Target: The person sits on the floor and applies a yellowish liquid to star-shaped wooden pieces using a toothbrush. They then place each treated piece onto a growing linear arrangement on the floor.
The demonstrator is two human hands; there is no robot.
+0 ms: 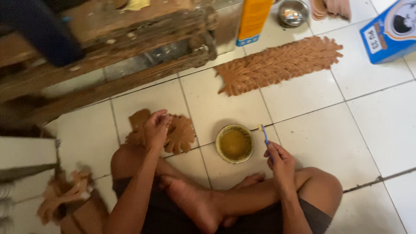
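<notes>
Amber glue in bowl (234, 143), toothbrush (264, 134) beside

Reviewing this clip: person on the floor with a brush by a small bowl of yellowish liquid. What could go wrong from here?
1. The bowl sits on the tile right in front of the crossed legs, near a foot; a shift might tip it.
2. The right hand holds the brush beside the bowl's rim; liquid may drip onto the floor.
3. The left hand grips thin leaf-shaped pieces; hard pressure could crack them.
</notes>
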